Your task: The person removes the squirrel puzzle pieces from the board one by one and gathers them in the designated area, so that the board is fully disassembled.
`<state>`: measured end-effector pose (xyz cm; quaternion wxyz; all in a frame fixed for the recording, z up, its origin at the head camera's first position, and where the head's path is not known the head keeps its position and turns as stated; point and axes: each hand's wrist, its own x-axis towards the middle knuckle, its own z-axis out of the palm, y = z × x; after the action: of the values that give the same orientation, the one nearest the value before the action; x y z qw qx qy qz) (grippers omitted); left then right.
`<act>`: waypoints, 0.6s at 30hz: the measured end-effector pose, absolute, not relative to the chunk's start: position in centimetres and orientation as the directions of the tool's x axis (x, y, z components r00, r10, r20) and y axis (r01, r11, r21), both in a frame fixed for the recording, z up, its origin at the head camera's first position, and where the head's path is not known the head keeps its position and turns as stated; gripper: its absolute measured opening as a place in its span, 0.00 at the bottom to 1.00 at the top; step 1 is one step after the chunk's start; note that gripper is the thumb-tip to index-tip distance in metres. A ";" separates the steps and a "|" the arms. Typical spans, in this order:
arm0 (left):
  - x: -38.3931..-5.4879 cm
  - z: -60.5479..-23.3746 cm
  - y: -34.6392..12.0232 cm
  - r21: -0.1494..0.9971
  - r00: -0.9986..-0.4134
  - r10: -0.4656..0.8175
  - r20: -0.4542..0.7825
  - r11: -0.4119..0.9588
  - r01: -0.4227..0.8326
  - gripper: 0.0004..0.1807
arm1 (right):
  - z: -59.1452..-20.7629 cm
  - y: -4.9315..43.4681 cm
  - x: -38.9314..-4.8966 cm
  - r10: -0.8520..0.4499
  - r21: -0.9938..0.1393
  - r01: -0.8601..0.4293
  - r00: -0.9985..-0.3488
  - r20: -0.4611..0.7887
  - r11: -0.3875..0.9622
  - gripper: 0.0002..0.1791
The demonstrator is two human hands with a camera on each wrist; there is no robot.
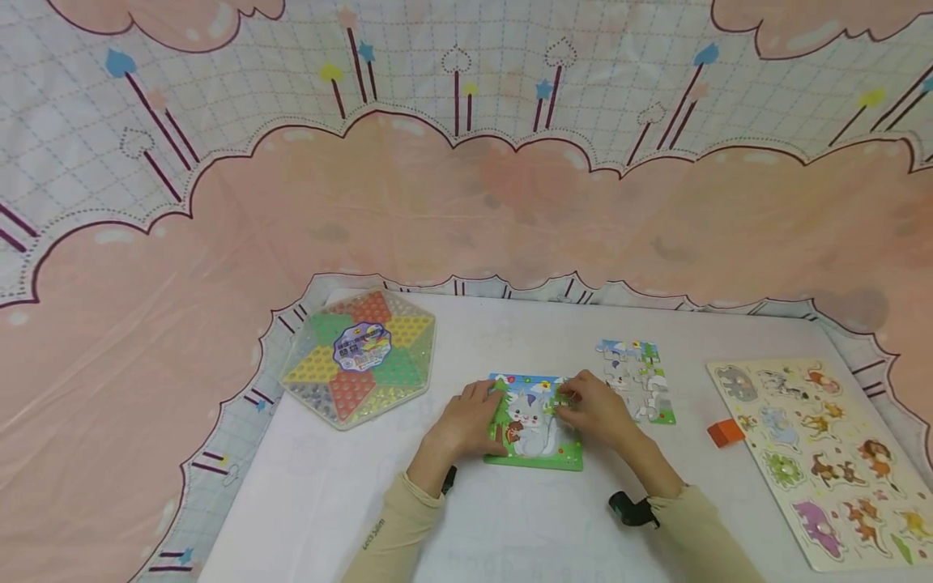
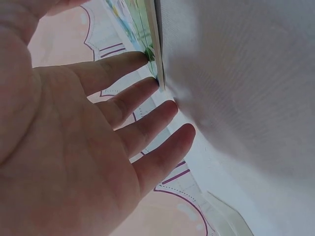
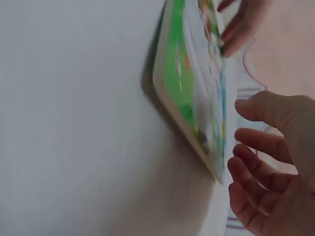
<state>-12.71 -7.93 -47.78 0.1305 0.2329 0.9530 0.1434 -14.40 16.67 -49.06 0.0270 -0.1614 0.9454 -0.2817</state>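
A square picture puzzle board (image 1: 535,433) lies on the white table, showing a grey-white squirrel with a nut on green ground. My left hand (image 1: 470,421) rests along its left side; in the left wrist view the fingers (image 2: 123,69) are extended and some fingertips touch the board's edge (image 2: 156,49). My right hand (image 1: 601,409) is over the upper right of the board. Seen from the right wrist, its thumb and loosely bent fingers (image 3: 266,142) stand apart, with nothing visible between them. Part of the board's right side is hidden under this hand.
Behind the right hand lies a group of loose, partly joined jigsaw pieces (image 1: 649,376). A hexagonal game board (image 1: 397,328) sits at the back left. At the right are an orange block (image 1: 724,433) and a wooden animal peg puzzle (image 1: 809,429). A patterned cloth (image 1: 481,219) hangs behind.
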 end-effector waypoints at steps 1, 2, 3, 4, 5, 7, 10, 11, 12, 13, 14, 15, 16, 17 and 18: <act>-12.7 -47.8 -7.9 0.334 -0.858 0.480 -0.182 0.851 0.405 0.49 | -49.1 16.2 -14.4 -0.324 -0.544 -0.292 -0.945 0.039 0.787 0.14; -12.8 -47.7 -8.0 0.331 -0.858 0.478 -0.188 0.853 0.402 0.49 | -49.2 15.7 -14.4 -0.330 -0.547 -0.295 -0.943 0.037 0.784 0.14; -12.8 -47.7 -8.0 0.329 -0.859 0.477 -0.189 0.854 0.402 0.49 | -49.2 15.3 -14.4 -0.334 -0.548 -0.296 -0.942 0.033 0.782 0.14; -12.8 -47.7 -8.0 0.325 -0.859 0.474 -0.192 0.857 0.400 0.49 | -49.3 14.8 -14.4 -0.338 -0.554 -0.295 -0.941 0.025 0.779 0.15; -12.8 -47.7 -8.1 0.324 -0.860 0.473 -0.191 0.858 0.399 0.49 | -49.3 14.3 -14.4 -0.343 -0.558 -0.295 -0.939 0.018 0.776 0.15; -12.9 -47.7 -8.2 0.318 -0.862 0.467 -0.196 0.862 0.394 0.49 | -49.4 13.4 -14.5 -0.345 -0.557 -0.289 -0.939 0.006 0.778 0.15; -12.9 -47.6 -8.3 0.313 -0.867 0.459 -0.196 0.867 0.388 0.48 | -49.4 12.3 -14.5 -0.344 -0.551 -0.278 -0.939 -0.016 0.787 0.15; -12.9 -47.6 -8.3 0.311 -0.868 0.456 -0.197 0.868 0.386 0.48 | -49.4 11.9 -14.5 -0.341 -0.548 -0.275 -0.940 -0.020 0.790 0.14; -12.9 -47.6 -8.3 0.310 -0.869 0.454 -0.198 0.870 0.384 0.48 | -49.4 11.6 -14.5 -0.337 -0.546 -0.271 -0.941 -0.022 0.793 0.14; -13.0 -47.6 -8.3 0.310 -0.870 0.452 -0.197 0.871 0.382 0.48 | -49.4 11.4 -14.4 -0.332 -0.543 -0.266 -0.943 -0.024 0.797 0.14; -13.0 -47.6 -8.3 0.308 -0.870 0.451 -0.198 0.872 0.382 0.48 | -49.3 11.1 -14.4 -0.329 -0.539 -0.264 -0.944 -0.026 0.800 0.15; -13.0 -47.6 -8.3 0.306 -0.871 0.449 -0.200 0.873 0.380 0.48 | -49.3 11.0 -14.4 -0.325 -0.536 -0.261 -0.945 -0.026 0.803 0.15; -13.0 -47.7 -8.4 0.304 -0.871 0.448 -0.199 0.874 0.380 0.48 | -49.3 10.8 -14.5 -0.322 -0.531 -0.259 -0.946 -0.027 0.807 0.15; -13.0 -47.7 -8.4 0.305 -0.872 0.448 -0.198 0.874 0.379 0.48 | -49.3 10.7 -14.5 -0.318 -0.530 -0.256 -0.948 -0.027 0.808 0.15; -13.0 -47.7 -8.4 0.306 -0.872 0.447 -0.199 0.874 0.378 0.48 | -49.3 10.6 -14.5 -0.315 -0.529 -0.251 -0.949 -0.032 0.811 0.15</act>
<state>-12.97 -8.36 -47.72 0.1329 0.2152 0.9587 0.1298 -14.50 10.60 -49.27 0.0589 -0.1491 0.9496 -0.2692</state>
